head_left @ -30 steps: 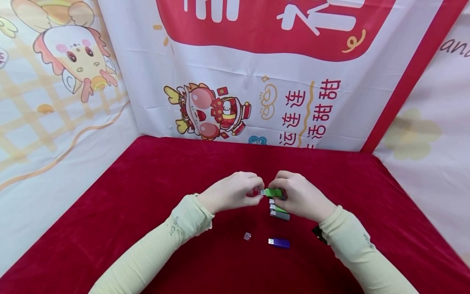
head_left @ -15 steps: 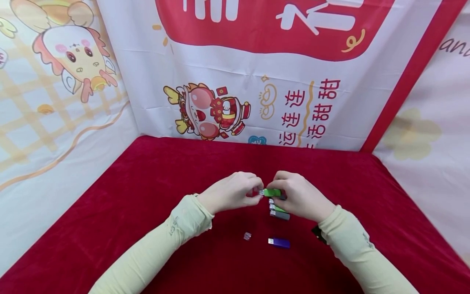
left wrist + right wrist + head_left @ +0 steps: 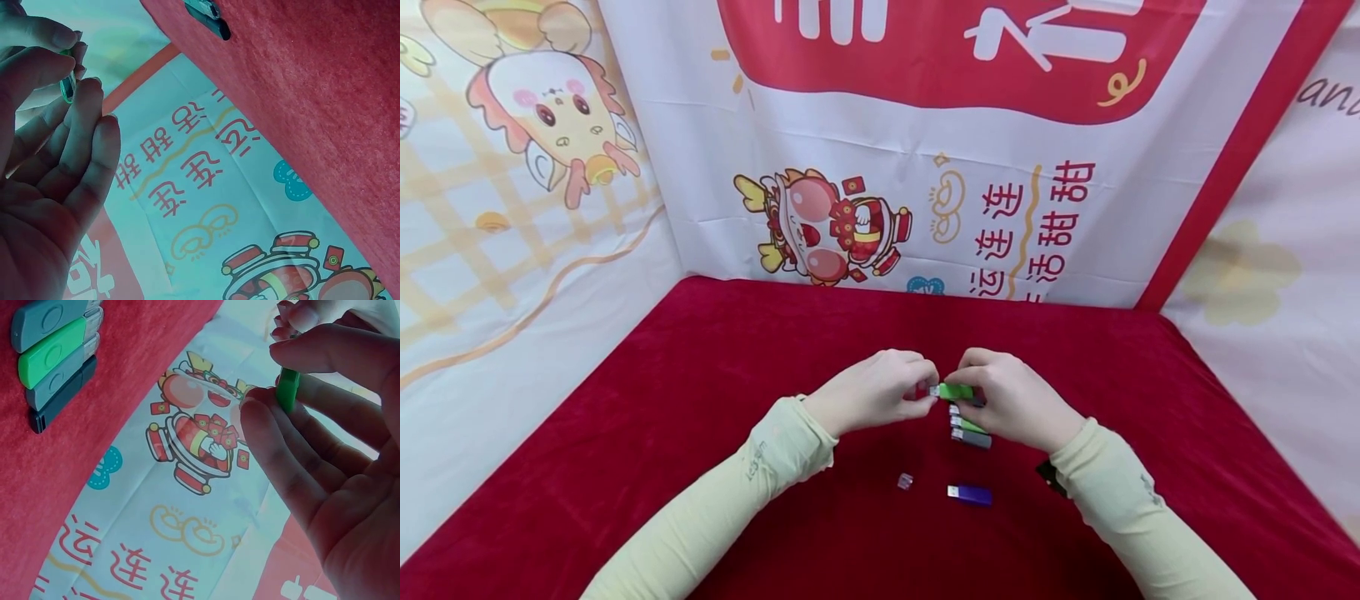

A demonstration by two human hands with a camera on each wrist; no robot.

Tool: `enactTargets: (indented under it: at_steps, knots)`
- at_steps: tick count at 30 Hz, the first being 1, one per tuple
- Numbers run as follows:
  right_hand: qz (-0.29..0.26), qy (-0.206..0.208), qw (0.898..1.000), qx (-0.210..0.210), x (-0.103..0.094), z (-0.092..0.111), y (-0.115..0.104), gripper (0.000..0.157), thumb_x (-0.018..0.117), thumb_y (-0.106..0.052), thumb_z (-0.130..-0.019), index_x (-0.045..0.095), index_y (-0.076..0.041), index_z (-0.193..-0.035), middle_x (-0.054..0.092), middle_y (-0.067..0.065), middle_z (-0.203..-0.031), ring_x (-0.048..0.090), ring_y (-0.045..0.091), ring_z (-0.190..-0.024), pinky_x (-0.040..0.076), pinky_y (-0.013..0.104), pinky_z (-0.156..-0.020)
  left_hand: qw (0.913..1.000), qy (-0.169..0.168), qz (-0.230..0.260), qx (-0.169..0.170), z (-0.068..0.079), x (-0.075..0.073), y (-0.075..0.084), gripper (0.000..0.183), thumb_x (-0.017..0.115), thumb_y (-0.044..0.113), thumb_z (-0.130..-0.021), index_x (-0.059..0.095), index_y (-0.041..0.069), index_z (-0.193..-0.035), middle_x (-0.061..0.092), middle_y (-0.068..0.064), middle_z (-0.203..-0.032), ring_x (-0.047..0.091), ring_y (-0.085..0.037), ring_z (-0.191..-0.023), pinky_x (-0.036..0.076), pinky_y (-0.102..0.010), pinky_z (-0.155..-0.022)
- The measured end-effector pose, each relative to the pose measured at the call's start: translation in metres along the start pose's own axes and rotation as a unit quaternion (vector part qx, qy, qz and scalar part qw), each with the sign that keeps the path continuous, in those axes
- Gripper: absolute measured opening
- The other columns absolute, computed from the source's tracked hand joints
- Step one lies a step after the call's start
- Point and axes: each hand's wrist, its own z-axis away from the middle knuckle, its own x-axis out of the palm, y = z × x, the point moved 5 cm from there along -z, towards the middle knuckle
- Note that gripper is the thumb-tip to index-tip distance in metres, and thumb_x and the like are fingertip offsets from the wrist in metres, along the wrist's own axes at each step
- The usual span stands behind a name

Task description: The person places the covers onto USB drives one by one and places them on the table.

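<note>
A green USB stick is held level between both hands above the table, its metal plug towards the left. My right hand pinches its green body, seen edge-on in the right wrist view. At the plug end, the fingertips of my left hand pinch close together. Whether a clear cap sits between them is too small to tell. On the cloth near me lie a purple USB stick without a cap and a small clear cap.
Beneath my right hand several USB sticks lie in a row: a grey one, a green one, another grey one and a black one. Red cloth covers the table; a printed white curtain hangs behind.
The green USB stick has shifted very slightly left, towards my left fingertips. Both hands keep nearly the same position, and the things on the cloth stay where they were.
</note>
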Motion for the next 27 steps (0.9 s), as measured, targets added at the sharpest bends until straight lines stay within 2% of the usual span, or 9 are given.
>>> enactTargets:
  at_steps: [4,9,13,17,27]
  knots:
    - [0.005,0.003,1.000,0.007,-0.0009,0.0004,0.0010,0.024,0.087,-0.007,-0.071,0.077,-0.006,-0.093,0.061,0.000,-0.086,0.060,0.013,-0.070,0.054,0.026,-0.062,0.9999,-0.005,0.006,-0.010,-0.0002,0.0005,-0.0019,0.014,0.076,0.014,-0.086,0.066,0.009,-0.094,0.061,0.001,-0.081,0.053,-0.008,-0.071,0.044,-0.014,-0.067]
    - [-0.006,0.005,1.000,0.005,-0.0006,0.0000,0.0012,0.024,0.086,-0.005,-0.071,0.077,-0.006,-0.094,0.061,-0.001,-0.086,0.059,0.011,-0.070,0.054,0.025,-0.062,0.9997,-0.004,0.024,-0.007,0.0000,0.0009,-0.0026,0.015,0.077,0.012,-0.085,0.065,0.008,-0.094,0.061,0.000,-0.081,0.058,-0.013,-0.072,0.045,-0.014,-0.067]
    - [-0.013,0.009,1.000,0.001,-0.0005,-0.0003,0.0004,0.024,0.086,-0.003,-0.071,0.077,-0.006,-0.093,0.061,-0.001,-0.085,0.058,0.008,-0.070,0.053,0.023,-0.061,0.9996,0.001,0.028,-0.002,0.0006,0.0012,-0.0027,0.015,0.077,0.010,-0.083,0.065,0.009,-0.092,0.060,0.001,-0.080,0.058,-0.012,-0.071,0.044,-0.014,-0.066]
    - [-0.025,0.012,1.000,-0.005,-0.0009,-0.0004,-0.0001,0.024,0.085,-0.002,-0.071,0.077,-0.005,-0.093,0.061,-0.001,-0.085,0.057,0.008,-0.070,0.054,0.026,-0.061,0.9996,0.007,0.027,0.005,0.0008,0.0008,-0.0026,0.015,0.077,0.008,-0.083,0.065,0.008,-0.092,0.059,0.001,-0.080,0.057,-0.012,-0.071,0.044,-0.014,-0.066]
    - [-0.030,0.011,0.999,-0.012,-0.0035,-0.0010,-0.0002,0.025,0.086,-0.002,-0.071,0.077,-0.004,-0.094,0.061,0.001,-0.087,0.058,0.010,-0.071,0.054,0.025,-0.060,0.9997,0.012,0.018,0.014,0.0011,-0.0010,-0.0003,0.015,0.076,0.008,-0.087,0.067,0.006,-0.099,0.064,-0.001,-0.090,0.057,-0.010,-0.078,0.046,-0.015,-0.072]
